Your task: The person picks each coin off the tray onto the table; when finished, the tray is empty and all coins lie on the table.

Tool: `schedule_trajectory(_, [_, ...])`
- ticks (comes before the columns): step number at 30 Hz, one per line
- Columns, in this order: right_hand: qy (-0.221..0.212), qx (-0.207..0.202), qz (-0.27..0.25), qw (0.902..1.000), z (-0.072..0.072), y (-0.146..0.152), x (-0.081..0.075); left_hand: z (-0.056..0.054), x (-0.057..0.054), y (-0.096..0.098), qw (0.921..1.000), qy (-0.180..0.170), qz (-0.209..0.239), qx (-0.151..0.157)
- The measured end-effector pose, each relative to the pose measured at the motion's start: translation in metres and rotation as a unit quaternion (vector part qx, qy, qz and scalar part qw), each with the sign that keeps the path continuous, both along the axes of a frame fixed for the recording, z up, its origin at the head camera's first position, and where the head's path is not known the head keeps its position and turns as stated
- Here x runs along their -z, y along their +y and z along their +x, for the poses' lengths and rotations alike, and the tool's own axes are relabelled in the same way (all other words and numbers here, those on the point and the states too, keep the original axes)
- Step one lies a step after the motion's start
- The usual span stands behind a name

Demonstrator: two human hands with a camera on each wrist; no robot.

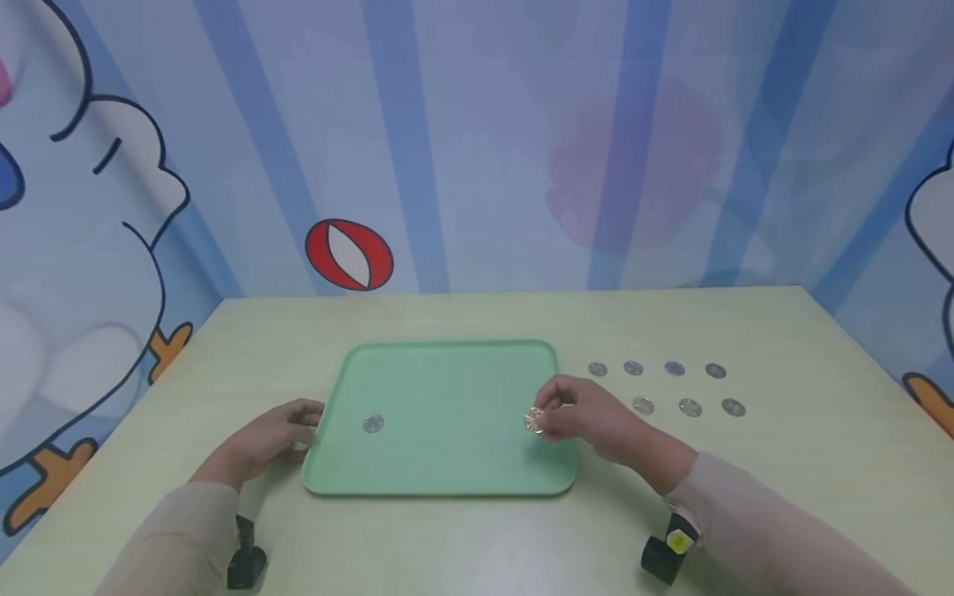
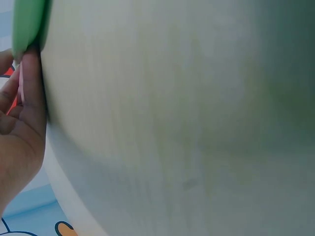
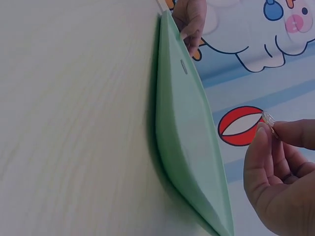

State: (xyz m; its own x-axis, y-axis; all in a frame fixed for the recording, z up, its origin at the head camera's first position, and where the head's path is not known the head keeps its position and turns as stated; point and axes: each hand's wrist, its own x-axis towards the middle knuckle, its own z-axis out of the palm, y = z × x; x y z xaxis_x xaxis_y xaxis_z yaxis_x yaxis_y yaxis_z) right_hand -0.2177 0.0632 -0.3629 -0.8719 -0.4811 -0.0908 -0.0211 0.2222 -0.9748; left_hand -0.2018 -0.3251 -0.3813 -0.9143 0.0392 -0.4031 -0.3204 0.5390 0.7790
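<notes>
Between thumb and fingertips, my right hand [image 1: 589, 416] pinches a shiny coin [image 1: 533, 420] above the right part of a light green tray [image 1: 455, 484]. In the right wrist view the pinched coin [image 3: 268, 118] shows edge-on, held up off the tray. One silver coin [image 1: 373, 423] lies flat on the tray's left side. At the tray's left rim is my left hand [image 1: 270, 436], its fingers fairly straight and touching the edge. The left wrist view shows those fingers [image 2: 32, 78] against the green rim [image 2: 28, 24].
Right of the tray, several silver coins [image 1: 690, 407] lie in two rows on the pale wooden table [image 1: 462, 546]. A blue striped backdrop [image 1: 492, 149] with cartoon figures stands behind the table and along its sides.
</notes>
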Motion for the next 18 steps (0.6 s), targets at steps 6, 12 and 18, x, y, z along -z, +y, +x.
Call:
schedule_trajectory(6, [0.0, 0.013, 0.017, 0.9998, 0.002, 0.019, 0.004, 0.0, 0.001, 0.001, 1.0, -0.001, -0.003, -0.003])
schedule_trajectory(12, [0.002, 0.022, 0.044, 0.9988, 0.007, 0.038, 0.005, 0.0, 0.001, 0.001, 1.0, 0.004, 0.0, 0.0])
schedule_trajectory(18, [-0.001, 0.039, 0.069, 0.9969, 0.01, 0.053, 0.009, 0.001, 0.001, 0.0, 1.0, 0.007, 0.005, 0.004])
